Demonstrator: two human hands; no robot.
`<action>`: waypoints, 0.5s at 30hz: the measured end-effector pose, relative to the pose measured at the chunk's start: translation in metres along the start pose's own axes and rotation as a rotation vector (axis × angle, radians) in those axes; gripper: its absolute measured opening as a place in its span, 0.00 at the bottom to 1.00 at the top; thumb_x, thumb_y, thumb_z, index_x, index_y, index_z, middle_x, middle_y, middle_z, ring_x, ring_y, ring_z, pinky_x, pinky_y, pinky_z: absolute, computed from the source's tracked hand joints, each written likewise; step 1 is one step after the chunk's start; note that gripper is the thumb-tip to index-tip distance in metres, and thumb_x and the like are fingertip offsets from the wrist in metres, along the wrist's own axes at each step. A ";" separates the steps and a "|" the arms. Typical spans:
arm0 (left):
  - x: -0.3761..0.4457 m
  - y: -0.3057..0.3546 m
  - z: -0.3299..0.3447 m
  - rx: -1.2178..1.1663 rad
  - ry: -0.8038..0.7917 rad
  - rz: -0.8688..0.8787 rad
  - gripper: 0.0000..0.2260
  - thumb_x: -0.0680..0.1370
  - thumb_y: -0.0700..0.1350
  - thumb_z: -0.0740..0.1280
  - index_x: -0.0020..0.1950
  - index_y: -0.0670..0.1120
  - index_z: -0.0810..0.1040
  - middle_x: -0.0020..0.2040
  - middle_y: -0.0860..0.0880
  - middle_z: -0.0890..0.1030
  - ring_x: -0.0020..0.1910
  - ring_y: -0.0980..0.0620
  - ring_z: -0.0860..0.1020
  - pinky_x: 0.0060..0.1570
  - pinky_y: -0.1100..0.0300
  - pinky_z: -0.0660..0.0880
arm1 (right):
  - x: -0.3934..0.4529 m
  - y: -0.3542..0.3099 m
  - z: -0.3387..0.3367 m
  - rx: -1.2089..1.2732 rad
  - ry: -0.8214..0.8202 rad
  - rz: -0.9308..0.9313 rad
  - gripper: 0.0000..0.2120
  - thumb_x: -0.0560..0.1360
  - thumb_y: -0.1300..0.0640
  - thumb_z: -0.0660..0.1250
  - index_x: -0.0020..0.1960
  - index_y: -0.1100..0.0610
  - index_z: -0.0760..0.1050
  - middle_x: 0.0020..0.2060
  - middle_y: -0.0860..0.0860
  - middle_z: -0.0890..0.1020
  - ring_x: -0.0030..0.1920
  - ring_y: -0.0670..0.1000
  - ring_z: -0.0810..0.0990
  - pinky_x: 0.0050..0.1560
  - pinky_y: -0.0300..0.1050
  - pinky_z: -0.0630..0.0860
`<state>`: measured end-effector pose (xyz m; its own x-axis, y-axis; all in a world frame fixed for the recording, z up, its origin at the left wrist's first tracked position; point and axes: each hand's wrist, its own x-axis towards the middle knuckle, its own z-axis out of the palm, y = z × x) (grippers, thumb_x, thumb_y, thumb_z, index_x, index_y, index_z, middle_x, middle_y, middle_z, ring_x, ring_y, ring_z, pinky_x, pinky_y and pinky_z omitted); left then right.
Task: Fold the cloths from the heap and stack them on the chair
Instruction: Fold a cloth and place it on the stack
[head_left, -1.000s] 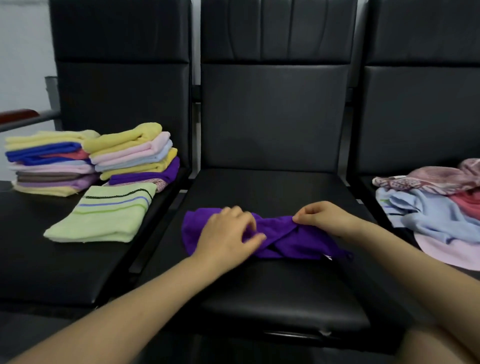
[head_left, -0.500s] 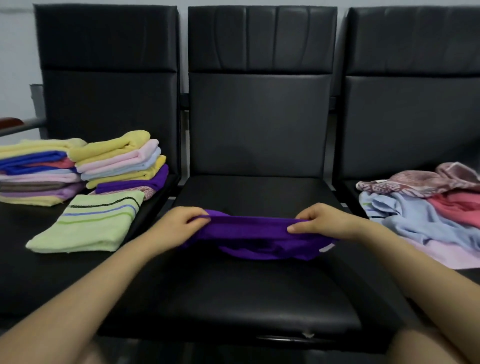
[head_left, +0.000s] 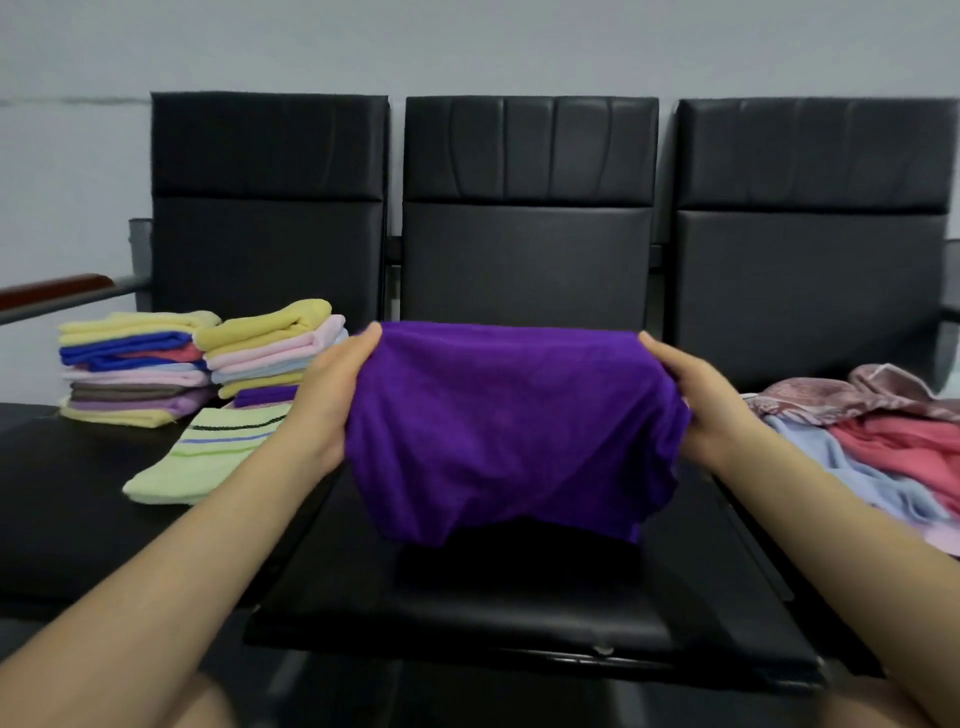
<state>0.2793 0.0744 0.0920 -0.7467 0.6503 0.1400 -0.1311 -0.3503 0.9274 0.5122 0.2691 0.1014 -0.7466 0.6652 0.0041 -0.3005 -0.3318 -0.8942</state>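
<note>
A purple cloth (head_left: 509, 431) hangs spread in the air above the middle chair seat (head_left: 519, 603). My left hand (head_left: 327, 400) grips its upper left corner and my right hand (head_left: 696, 405) grips its upper right corner. The cloth's lower edge droops just above the seat. On the left chair (head_left: 78, 499) stand two stacks of folded cloths (head_left: 135, 374) (head_left: 270, 348), with a pale green striped folded cloth (head_left: 208, 457) lying in front of them. The heap of unfolded cloths (head_left: 883, 441), pink, red and light blue, lies on the right chair.
Three black padded chairs stand side by side against a grey wall (head_left: 467, 47). A metal armrest with a brown top (head_left: 57, 291) runs off at the far left. The middle chair's backrest (head_left: 524, 260) rises right behind the held cloth.
The purple cloth lay bunched on the middle seat; both hands pinched its top edge, pulled it out wide and lifted it, so it now hangs open in the air.
</note>
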 end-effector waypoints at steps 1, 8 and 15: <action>0.000 0.008 0.005 -0.046 -0.010 -0.007 0.13 0.77 0.52 0.69 0.56 0.46 0.78 0.42 0.49 0.81 0.40 0.52 0.80 0.44 0.57 0.76 | -0.004 -0.006 0.007 0.063 -0.001 -0.037 0.11 0.74 0.52 0.66 0.46 0.59 0.81 0.44 0.53 0.84 0.42 0.50 0.84 0.45 0.42 0.81; 0.007 0.040 0.033 -0.089 -0.148 -0.067 0.11 0.79 0.54 0.65 0.43 0.48 0.79 0.36 0.52 0.81 0.34 0.54 0.80 0.39 0.62 0.76 | 0.000 -0.029 0.024 0.229 0.010 -0.217 0.26 0.81 0.54 0.60 0.28 0.58 0.82 0.28 0.50 0.81 0.28 0.46 0.81 0.29 0.35 0.77; 0.080 -0.039 -0.002 0.932 0.110 0.210 0.08 0.79 0.47 0.66 0.51 0.44 0.82 0.50 0.44 0.83 0.52 0.46 0.79 0.53 0.54 0.73 | 0.062 0.023 -0.042 -0.518 0.330 -0.042 0.10 0.77 0.55 0.68 0.39 0.58 0.76 0.30 0.50 0.78 0.29 0.46 0.76 0.31 0.36 0.71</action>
<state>0.2234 0.1386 0.0668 -0.7592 0.5516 0.3453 0.5477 0.2549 0.7969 0.4841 0.3304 0.0625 -0.4927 0.8699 -0.0203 0.0637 0.0128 -0.9979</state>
